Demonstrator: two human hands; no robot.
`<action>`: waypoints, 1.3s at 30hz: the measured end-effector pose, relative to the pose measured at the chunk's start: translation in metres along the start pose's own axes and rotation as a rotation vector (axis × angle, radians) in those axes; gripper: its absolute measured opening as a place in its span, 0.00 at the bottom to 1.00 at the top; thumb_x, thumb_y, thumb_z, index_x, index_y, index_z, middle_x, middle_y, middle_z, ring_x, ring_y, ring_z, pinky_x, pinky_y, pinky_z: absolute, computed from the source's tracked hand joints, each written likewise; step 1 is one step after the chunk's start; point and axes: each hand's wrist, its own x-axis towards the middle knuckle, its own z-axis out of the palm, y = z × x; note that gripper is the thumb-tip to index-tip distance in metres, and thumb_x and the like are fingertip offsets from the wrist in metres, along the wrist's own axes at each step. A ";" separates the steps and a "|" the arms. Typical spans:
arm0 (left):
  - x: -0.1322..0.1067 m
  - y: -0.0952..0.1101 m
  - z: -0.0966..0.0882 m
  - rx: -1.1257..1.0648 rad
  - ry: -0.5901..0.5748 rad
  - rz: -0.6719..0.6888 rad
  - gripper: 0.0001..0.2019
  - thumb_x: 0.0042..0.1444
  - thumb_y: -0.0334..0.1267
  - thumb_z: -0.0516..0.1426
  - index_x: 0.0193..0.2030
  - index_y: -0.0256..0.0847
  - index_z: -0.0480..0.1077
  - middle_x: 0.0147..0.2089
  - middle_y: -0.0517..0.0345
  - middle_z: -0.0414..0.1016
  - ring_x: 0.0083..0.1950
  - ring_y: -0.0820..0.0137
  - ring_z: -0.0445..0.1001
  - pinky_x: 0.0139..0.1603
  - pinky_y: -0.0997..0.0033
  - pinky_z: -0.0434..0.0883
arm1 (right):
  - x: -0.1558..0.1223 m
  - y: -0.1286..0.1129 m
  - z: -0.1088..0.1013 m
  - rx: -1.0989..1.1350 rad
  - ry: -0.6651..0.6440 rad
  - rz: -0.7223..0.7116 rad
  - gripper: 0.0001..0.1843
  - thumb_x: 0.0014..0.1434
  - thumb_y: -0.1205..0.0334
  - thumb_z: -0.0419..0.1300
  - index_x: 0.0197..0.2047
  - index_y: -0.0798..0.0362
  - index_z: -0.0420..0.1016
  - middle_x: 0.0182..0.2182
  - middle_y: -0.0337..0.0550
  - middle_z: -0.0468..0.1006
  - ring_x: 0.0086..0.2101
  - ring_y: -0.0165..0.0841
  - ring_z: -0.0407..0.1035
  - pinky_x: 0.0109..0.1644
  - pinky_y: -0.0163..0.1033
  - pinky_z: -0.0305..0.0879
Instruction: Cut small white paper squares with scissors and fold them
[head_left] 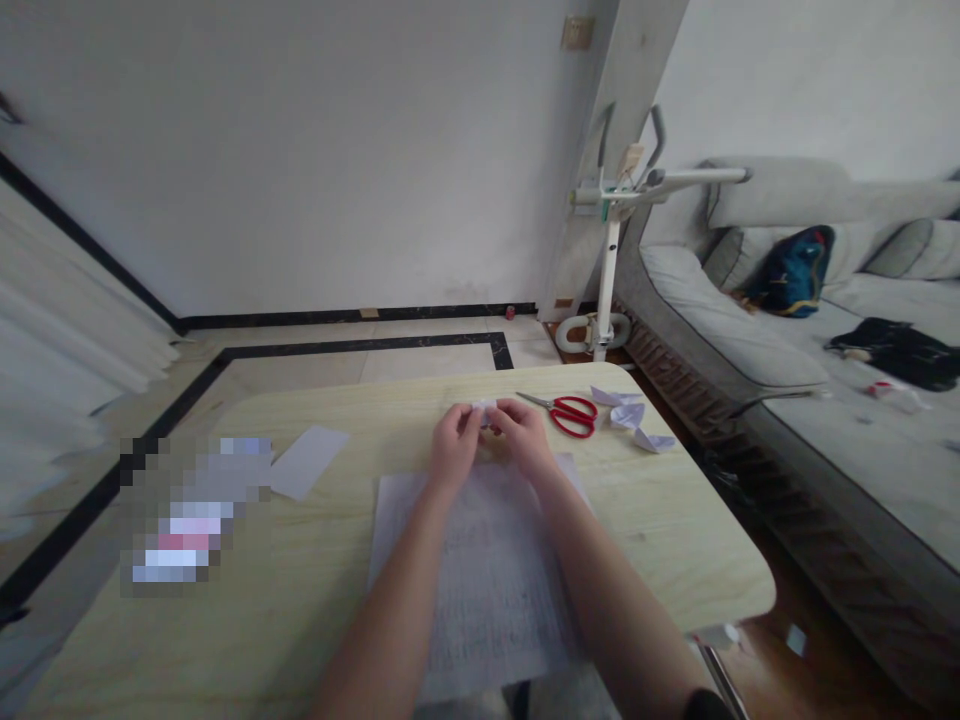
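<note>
Between my fingertips, over the far half of the table, is a small piece of white paper [486,406], mostly covered by the fingers. My left hand [456,440] pinches it from the left, and my right hand [521,432] pinches it from the right. Under my wrists and forearms lies a large printed sheet [487,580]. Just right of my right hand rest scissors with red handles [574,415], blades pointing left. Beyond them sit several folded white paper pieces [627,414].
On the left of the pale wooden table [315,600] lies a flat white paper slip [309,462], beside a pixelated patch. A grey sofa [750,340] with a blue bag [796,272] stands at the right. White exercise equipment [609,260] stands behind the table.
</note>
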 end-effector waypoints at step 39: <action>-0.003 -0.006 0.005 -0.009 -0.116 -0.011 0.14 0.59 0.44 0.51 0.29 0.39 0.69 0.27 0.58 0.73 0.30 0.70 0.70 0.30 0.74 0.65 | 0.000 0.002 0.002 -0.084 0.108 -0.052 0.11 0.52 0.54 0.59 0.30 0.53 0.73 0.27 0.42 0.75 0.28 0.33 0.69 0.32 0.37 0.66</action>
